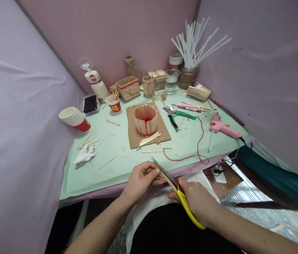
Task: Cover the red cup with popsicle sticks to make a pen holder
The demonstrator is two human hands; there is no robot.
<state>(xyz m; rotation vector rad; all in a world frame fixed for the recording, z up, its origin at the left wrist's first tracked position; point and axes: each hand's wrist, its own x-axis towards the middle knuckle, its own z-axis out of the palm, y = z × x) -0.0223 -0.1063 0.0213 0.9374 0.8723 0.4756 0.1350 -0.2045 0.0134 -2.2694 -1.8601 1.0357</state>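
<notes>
My right hand [195,199] is closed around the yellow-handled scissors [188,210], whose dark blades point up and left. A thin wooden strip [169,181] lies along the blades. Its far end is pinched between the thumb and fingers of my left hand [145,178], just beyond the table's front edge. Behind my hands, a round container of upright wooden strips [146,123] with a red base line stands on a brown cardboard piece [133,135]. Loose strips [150,139] lie in front of it on the cardboard.
Green-handled pliers [186,115], a red cord [198,144] and a pink glue gun [224,129] lie at the right. Stacked paper cups [73,118] and crumpled tissue [85,154] are at the left. A clear cup of water [171,83] and white sticks [191,46] stand at the back.
</notes>
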